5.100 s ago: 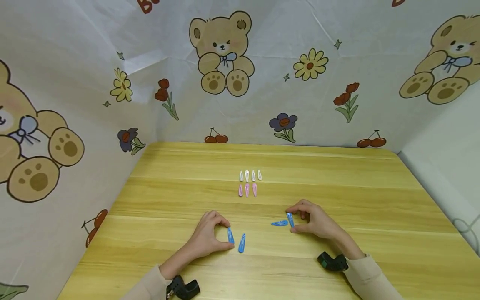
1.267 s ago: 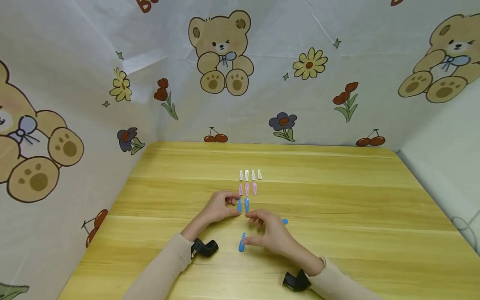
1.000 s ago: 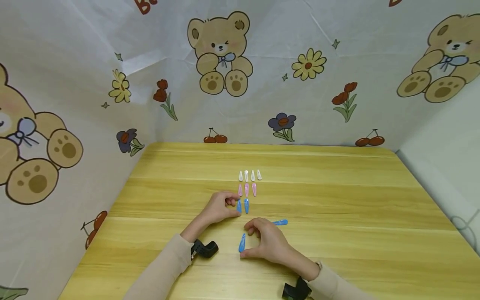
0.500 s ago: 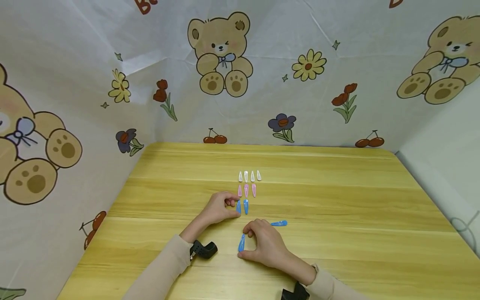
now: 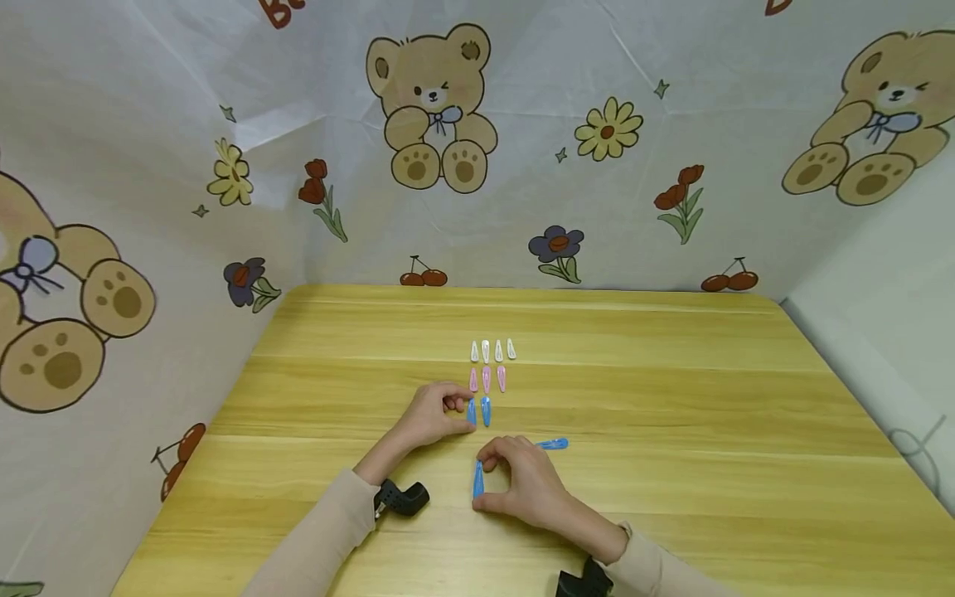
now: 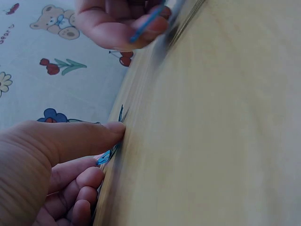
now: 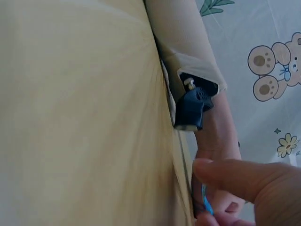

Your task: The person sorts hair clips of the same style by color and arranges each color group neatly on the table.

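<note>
My left hand (image 5: 436, 414) pinches a blue snap hair clip (image 5: 472, 414) by its two ends, thumb at the near end and a finger at the far one. Just right of that clip lies a second blue clip (image 5: 487, 411). Closer to me, my right hand (image 5: 525, 481) grips another blue hair clip (image 5: 478, 480) between thumb and fingertip. In the left wrist view this clip (image 6: 148, 23) shows edge-on, held above the tabletop. A further blue clip (image 5: 553, 444) lies sideways behind the right knuckles, its left end hidden.
Beyond the hands, a row of pink clips (image 5: 487, 379) lies below a row of several white clips (image 5: 486, 351) on the wooden table (image 5: 671, 398). A bear-print cloth (image 5: 522, 207) rises behind the table. Black wrist cameras (image 5: 403, 498) sit at both sleeves.
Two blue clips, one carried earlier by each hand, now stand below the pink row. My right hand has let go there, come nearer and picked up another blue clip; my left stays put.
</note>
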A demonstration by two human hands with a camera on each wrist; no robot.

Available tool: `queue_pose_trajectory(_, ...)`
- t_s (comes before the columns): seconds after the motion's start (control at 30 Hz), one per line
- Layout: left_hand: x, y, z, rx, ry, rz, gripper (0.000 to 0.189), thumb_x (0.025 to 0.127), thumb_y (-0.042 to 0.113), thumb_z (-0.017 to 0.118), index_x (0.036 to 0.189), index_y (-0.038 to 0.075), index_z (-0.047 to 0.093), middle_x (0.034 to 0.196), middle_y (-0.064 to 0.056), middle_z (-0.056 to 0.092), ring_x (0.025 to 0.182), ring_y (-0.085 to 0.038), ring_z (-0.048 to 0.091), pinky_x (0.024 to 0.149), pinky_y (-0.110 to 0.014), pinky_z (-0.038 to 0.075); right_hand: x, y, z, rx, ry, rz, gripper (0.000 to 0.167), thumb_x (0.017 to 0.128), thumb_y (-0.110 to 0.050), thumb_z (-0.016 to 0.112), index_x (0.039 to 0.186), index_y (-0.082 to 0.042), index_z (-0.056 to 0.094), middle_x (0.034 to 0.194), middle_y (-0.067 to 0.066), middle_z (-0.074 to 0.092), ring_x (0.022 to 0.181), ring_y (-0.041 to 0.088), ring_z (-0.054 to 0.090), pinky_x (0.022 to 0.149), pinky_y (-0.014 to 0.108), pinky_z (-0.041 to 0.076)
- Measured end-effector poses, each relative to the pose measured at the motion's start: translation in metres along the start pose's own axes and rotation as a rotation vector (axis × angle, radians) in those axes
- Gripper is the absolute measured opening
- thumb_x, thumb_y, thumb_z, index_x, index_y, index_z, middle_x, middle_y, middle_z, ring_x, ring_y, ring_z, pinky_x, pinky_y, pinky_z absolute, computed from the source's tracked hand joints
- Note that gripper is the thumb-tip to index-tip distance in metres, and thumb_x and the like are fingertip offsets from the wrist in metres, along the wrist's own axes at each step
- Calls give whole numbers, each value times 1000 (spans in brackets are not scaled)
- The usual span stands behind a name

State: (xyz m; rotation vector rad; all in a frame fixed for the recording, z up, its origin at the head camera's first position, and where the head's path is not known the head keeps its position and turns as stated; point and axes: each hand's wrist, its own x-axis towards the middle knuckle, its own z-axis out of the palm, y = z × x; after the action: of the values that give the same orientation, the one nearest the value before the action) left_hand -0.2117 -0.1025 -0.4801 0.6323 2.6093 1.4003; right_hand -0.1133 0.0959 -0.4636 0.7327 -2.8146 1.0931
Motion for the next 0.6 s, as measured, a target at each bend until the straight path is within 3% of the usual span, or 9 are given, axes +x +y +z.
queue_pose_trajectory(0.17, -1, 1, 0, -11, 1, 6, 41, 71, 11, 86, 108, 1, 72, 80, -1, 59, 75, -13, 51, 69, -21, 43, 8, -6, -17, 93, -13, 73, 44, 66, -18, 90, 103, -15, 67, 85, -6, 69, 81, 16, 52, 75, 26, 37)
queue_pose_trajectory(0.5, -1, 2, -1, -12, -3, 0, 41, 71, 10, 86, 108, 1, 72, 81, -1, 59, 75, -13, 51, 69, -21, 44, 43, 2, -47, 160, 56, 67, 44, 71, -13, 87, 109, -7, 65, 88, 5, 70, 87, 27, 59, 80, 42, 47)
queue_pose_trajectory(0.6, -1, 3, -2, -9, -3, -3, 41, 71, 10, 86, 109, 1, 72, 81, -1, 58, 75, -13, 50, 69, -22, 43, 52, 7, -51, 177, 83, 106, 44, 70, -10, 87, 109, -6, 65, 88, 5, 71, 87, 23, 60, 80, 37, 48)
